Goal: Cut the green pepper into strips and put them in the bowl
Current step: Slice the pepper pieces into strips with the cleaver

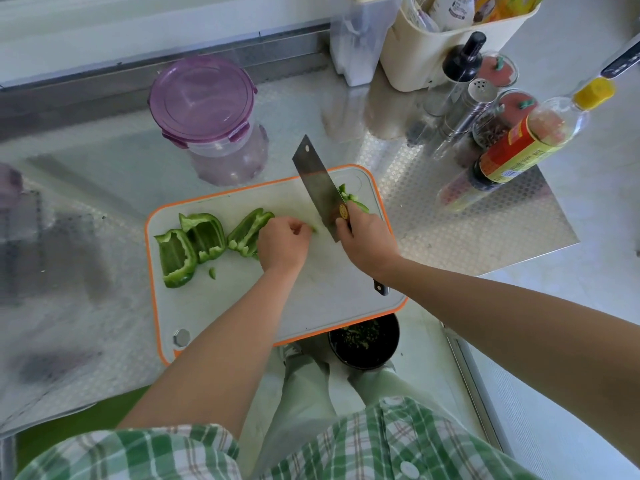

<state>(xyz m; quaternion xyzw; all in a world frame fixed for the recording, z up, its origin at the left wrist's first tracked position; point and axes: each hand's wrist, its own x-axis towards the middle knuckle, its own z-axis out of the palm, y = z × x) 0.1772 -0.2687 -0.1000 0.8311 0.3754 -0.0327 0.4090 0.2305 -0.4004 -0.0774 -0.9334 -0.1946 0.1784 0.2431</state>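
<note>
A white cutting board [311, 306] with an orange rim lies on the steel counter. Three large green pepper pieces [204, 237] rest on its left half, inner sides up. My left hand [282, 244] presses down on the rightmost piece, fingers curled at its right end. My right hand [367, 240] grips the handle of a cleaver [320, 188], whose blade stands on the board just right of my left fingers. Cut green strips [351, 199] lie behind the blade at the board's far right. A dark bowl [365, 341] sits below the board's near edge, partly hidden by it.
A clear container with a purple lid [204, 102] stands behind the board. Bottles, a shaker and spice jars [485, 109] crowd the back right, beside a cream bin [446, 39]. A small pepper scrap [212, 273] lies on the board. The counter edge runs along the right.
</note>
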